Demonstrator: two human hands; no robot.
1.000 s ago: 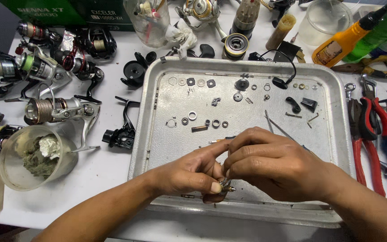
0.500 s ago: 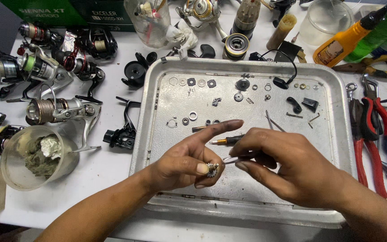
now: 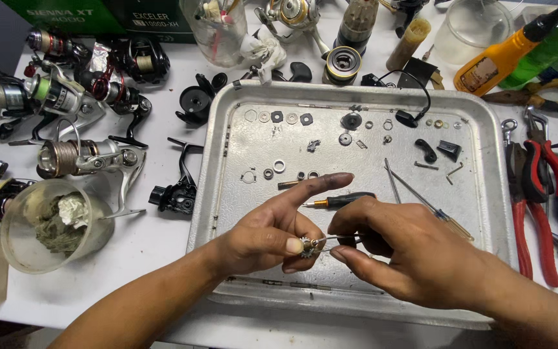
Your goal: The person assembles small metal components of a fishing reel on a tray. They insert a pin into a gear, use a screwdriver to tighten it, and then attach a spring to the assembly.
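Both hands pinch a small toothed gear over the tray.

The left hand grips the silvery gear between thumb and fingers; the right hand closes on a thin tool touching it, above the metal tray.

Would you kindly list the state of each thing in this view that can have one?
Left hand: pinching a small toothed gear, forefinger stretched out.
Right hand: gripping a thin tool whose tip meets the gear.
Metal tray: flat on the table, small parts scattered in it.
Small screwdriver: lying loose in the tray.
Red pliers: lying right of the tray.
Plastic cup: upright, holding crumpled rags.
Orange bottle: lying tilted, capped.
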